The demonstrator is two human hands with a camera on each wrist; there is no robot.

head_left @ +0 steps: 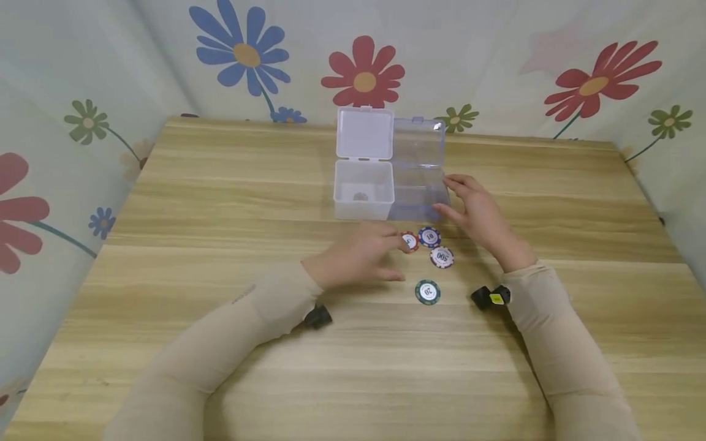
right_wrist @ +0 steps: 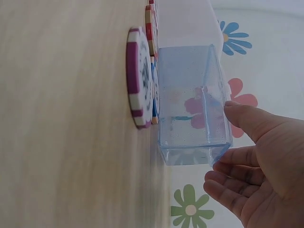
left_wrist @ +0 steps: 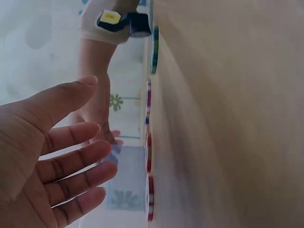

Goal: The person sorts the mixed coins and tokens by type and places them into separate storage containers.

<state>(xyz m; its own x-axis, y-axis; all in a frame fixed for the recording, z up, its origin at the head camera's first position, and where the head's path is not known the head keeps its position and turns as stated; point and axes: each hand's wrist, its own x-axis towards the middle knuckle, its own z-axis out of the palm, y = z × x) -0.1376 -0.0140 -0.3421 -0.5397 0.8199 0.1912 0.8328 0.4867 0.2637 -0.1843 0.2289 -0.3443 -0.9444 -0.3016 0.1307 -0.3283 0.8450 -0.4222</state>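
Two open lidded boxes stand side by side: a whitish translucent box [head_left: 364, 210] and a clear bluish plastic box [head_left: 410, 213]. At the clear box's right front corner, my right hand [head_left: 482, 220] holds it between thumb and fingers. My left hand [head_left: 355, 254] hovers palm inward over the table, fingers loosely bent, nothing held. By its fingertips lie a red poker chip [head_left: 410, 242], a blue 10 chip [head_left: 429, 237] and a purple 500 chip [head_left: 442, 257]. A green 20 chip [head_left: 428, 292] lies nearer me. The left wrist view shows another red-edged chip [left_wrist: 150, 198], hidden from the head view.
The boxes stand towards the back of the wooden table [head_left: 248, 184], their lids [head_left: 365, 133] raised behind them. A flowered curtain [head_left: 469, 49] hangs along the back and sides. Small black wrist cameras sit beneath both sleeves, close to the tabletop.
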